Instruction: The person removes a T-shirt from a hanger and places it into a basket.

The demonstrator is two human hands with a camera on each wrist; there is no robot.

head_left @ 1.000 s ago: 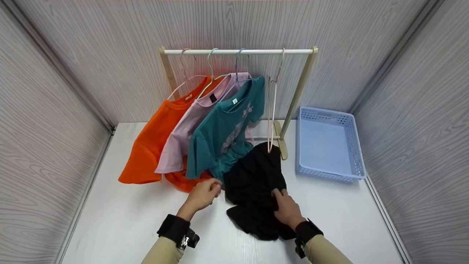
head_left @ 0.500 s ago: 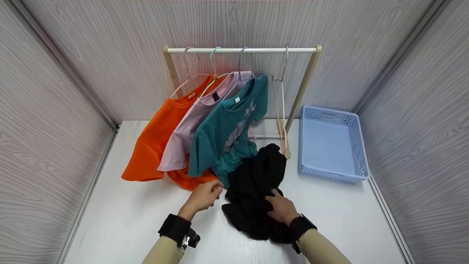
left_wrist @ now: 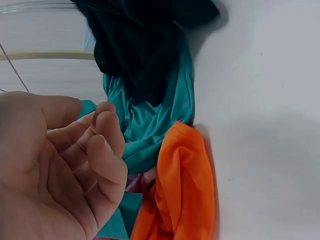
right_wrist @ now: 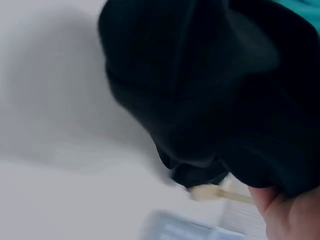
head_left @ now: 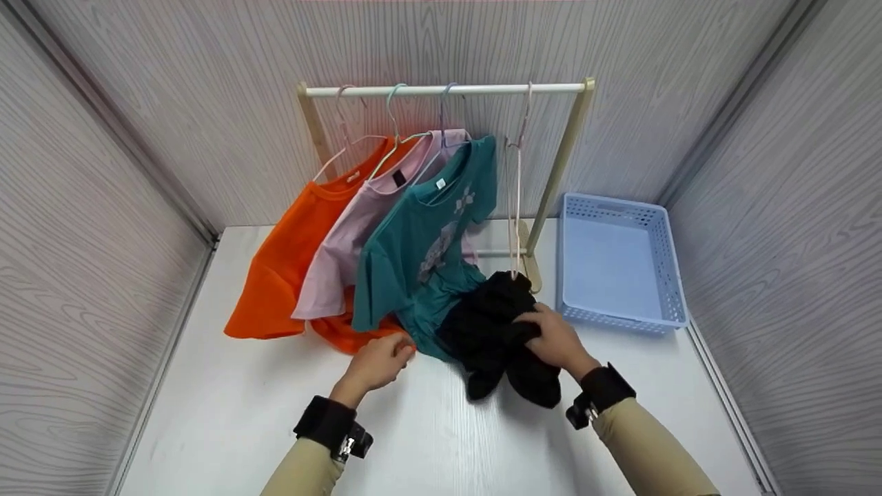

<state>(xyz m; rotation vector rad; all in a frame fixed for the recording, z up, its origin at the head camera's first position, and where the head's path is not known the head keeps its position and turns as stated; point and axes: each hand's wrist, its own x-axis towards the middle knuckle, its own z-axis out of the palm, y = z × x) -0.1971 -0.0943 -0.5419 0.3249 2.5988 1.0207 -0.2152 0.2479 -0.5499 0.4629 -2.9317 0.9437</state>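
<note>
In the head view my right hand (head_left: 557,339) grips a bunched black garment (head_left: 482,327), its loose folds hanging toward the front. The right wrist view is mostly filled by dark cloth (right_wrist: 200,85), which hides most of the fingers. Behind the garment, a bare pink hanger (head_left: 518,207) hangs from the rail, its lower end reaching the cloth. My left hand (head_left: 377,359) holds nothing, with fingers loosely curled, close to the hem of an orange T-shirt (head_left: 272,282). A teal T-shirt (head_left: 396,265) hangs between the hands, its lower part lying partly under the black cloth.
The clothes rack's white rail (head_left: 496,89) spans the back, on wooden legs. Between the orange and teal shirts hangs a light pink T-shirt (head_left: 331,265). A blue plastic basket (head_left: 610,269) stands on the white table at the right, near the side wall.
My right hand has moved back toward the rack, lifting and bunching the black garment, whose front edge has drawn away from me. The left hand stays almost in place.
</note>
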